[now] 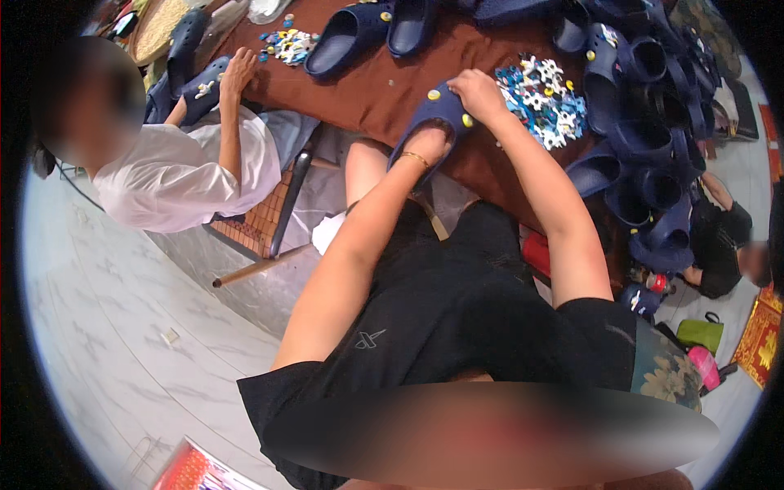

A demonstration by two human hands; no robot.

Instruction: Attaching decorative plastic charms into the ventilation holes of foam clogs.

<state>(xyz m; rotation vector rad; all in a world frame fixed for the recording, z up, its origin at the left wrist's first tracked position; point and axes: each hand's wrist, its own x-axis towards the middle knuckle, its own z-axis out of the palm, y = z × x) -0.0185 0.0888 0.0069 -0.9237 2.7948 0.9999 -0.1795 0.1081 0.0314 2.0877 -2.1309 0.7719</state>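
Observation:
A navy clog [438,110] with a few yellow and white charms on its upper is held at the table's near edge. My left hand [433,140] reaches through its foot opening, and the fingers are hidden inside the toe. Closed fingers of my right hand [480,94] press on the far right side of the toe; any small piece between them cannot be made out. Right beside that hand lies a pile of blue, white and black charms [543,102].
More navy clogs [641,135] are heaped at the right, others [349,37] along the far side of the brown-covered table [351,98]. A co-worker in a white top [188,167] handles a clog [206,90] at left, near a smaller charm pile [287,45]. Another person sits far right.

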